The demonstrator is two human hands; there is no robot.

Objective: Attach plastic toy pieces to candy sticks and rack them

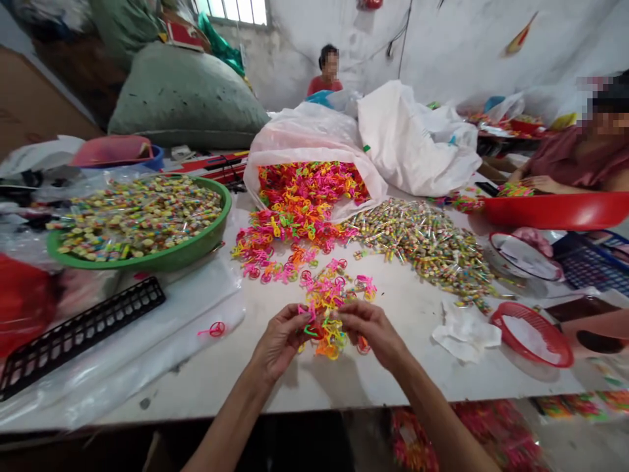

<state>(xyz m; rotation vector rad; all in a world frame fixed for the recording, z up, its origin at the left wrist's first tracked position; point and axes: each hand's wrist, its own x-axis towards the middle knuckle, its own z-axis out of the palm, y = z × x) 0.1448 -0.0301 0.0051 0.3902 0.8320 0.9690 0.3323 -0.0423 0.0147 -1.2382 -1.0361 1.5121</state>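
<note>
My left hand [281, 339] and my right hand [369, 330] meet over the white table [275, 387], both closed on a tangled clump of small neon plastic toys [328, 334] in pink, orange, yellow and green. The clump trails up into a loose scatter of the same toys [334, 285] just beyond my fingers. A bigger heap of these toys [299, 210] spills from an open plastic bag [304, 137] behind. One pink toy [216, 328] lies alone to the left.
A green basin [187, 255] of wrapped candies sits at left, with a black slotted tray [78, 331] before it. A pile of candy tubes [422, 242] lies at right, near a red basket [533, 334] and red tub [555, 211]. Two other people sit across and at right.
</note>
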